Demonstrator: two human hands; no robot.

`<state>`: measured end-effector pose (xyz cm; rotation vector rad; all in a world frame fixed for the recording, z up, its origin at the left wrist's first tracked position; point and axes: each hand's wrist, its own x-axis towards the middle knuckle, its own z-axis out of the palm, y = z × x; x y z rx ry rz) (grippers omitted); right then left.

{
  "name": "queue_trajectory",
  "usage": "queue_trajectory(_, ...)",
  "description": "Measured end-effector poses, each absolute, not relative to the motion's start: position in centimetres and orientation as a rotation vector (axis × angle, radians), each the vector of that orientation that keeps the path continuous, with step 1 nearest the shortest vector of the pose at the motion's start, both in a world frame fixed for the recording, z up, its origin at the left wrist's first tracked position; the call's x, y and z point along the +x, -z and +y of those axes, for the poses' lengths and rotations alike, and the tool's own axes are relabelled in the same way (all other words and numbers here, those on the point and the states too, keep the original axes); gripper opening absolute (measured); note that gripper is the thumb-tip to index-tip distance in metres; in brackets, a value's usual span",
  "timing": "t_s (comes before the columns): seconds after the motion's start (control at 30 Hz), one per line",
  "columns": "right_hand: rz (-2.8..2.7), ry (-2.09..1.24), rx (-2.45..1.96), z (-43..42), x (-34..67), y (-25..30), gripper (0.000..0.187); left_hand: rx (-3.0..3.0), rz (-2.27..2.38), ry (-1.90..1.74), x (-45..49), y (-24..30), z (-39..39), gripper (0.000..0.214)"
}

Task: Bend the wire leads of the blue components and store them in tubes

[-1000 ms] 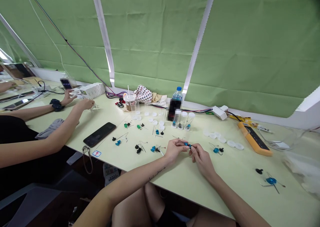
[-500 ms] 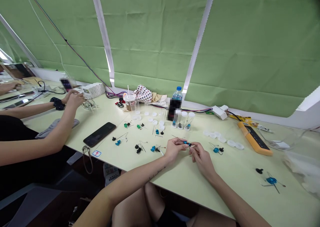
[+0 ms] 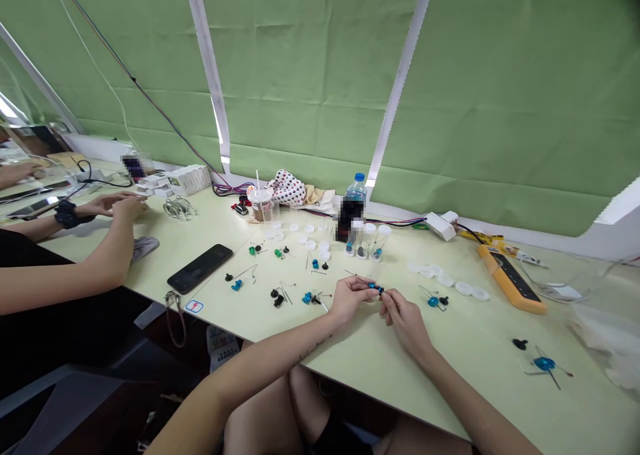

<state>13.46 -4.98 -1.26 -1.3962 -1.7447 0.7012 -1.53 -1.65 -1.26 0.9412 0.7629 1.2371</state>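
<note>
My left hand (image 3: pixel 350 296) and my right hand (image 3: pixel 403 315) meet over the pale green table (image 3: pixel 380 361), both pinched on a small blue part (image 3: pixel 374 286) with a black end piece and thin wire legs. Several similar blue, green and black parts with wire legs (image 3: pixel 280 296) lie scattered on the table just left of my hands. Another blue part with a black piece (image 3: pixel 434 301) lies just right of my right hand. A larger blue part (image 3: pixel 544 363) lies further right.
A black phone (image 3: pixel 200 269) lies at the left. White caps (image 3: pixel 445 279) and small clear vials (image 3: pixel 370 241) stand beyond my hands, near a water bottle (image 3: pixel 355 191). An orange multimeter (image 3: pixel 510 278) lies at the right. Another person's arms (image 3: pixel 75 268) rest at the far left.
My hands stay together on the small blue part, barely moving. The other person's hands at the left have drawn back from the clear object toward the left.
</note>
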Motion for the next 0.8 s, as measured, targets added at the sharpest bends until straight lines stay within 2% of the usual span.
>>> queue_trajectory(0.8,-1.749,-0.693,-1.407,-5.12,13.42,0.99,0.039,0.949,0.747,-1.227,-1.41,1.58,-1.63,0.035)
